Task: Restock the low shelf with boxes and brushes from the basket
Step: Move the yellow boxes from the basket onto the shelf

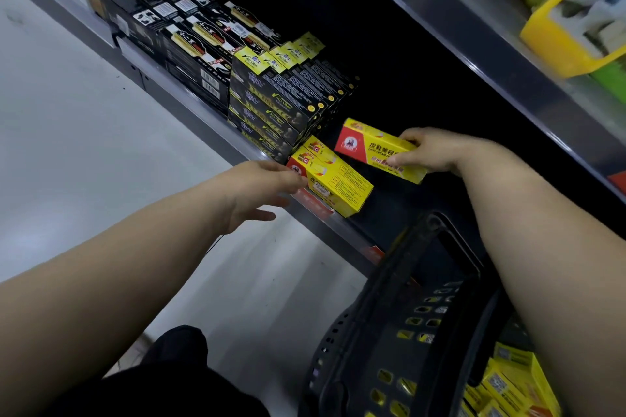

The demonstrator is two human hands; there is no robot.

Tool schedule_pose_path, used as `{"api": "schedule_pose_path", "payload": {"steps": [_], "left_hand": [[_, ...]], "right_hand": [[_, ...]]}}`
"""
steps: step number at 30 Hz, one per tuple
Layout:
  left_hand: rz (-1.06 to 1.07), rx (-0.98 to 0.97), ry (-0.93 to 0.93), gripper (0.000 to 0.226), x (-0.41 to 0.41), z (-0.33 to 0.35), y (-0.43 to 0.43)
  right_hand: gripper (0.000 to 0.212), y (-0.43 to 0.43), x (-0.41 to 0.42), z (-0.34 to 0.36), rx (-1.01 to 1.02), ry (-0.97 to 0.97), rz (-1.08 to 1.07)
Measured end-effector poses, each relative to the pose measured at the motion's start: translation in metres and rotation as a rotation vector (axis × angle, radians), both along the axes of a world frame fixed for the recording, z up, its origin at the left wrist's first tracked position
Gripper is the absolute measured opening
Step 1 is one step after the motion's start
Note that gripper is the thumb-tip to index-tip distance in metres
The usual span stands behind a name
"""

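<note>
My right hand grips a yellow and red box by its right end and holds it in the air over the low shelf. Just left of it, two more yellow and red boxes lie side by side at the shelf's front edge. My left hand reaches to their front ends, fingers straight, fingertips touching the nearest box. The dark plastic basket stands at the lower right, with several yellow boxes inside it.
Stacks of black and yellow boxes and black boxes fill the shelf to the left. An upper shelf overhangs, carrying yellow packs. The pale floor lies to the left. The shelf's back is dark.
</note>
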State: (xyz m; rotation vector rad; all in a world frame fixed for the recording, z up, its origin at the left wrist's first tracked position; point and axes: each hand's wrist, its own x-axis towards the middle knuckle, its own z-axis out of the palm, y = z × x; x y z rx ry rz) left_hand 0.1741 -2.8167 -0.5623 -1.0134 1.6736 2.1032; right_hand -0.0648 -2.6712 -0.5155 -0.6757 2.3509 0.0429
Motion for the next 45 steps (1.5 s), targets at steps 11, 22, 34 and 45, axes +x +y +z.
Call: {"api": "schedule_pose_path", "payload": {"steps": [11,22,34,45], "left_hand": [[0.078,0.018,0.008,0.024,-0.003,0.003,0.002],[-0.001,-0.076,0.066,0.020,-0.001,0.030,0.006],[-0.539,-0.638,0.442,0.010,-0.020,0.167,0.117],[-0.852,-0.559,0.340,0.009,0.011,0.128,0.233]], "right_hand": [[0.060,-0.030,0.027,-0.053,0.139,0.020,0.152],[0.072,-0.032,0.034,-0.035,0.188,0.107,0.271],[0.011,0.128,0.129,0.134,-0.652,0.062,-0.018],[0.064,0.326,0.170,0.025,-0.024,0.083,-0.209]]}}
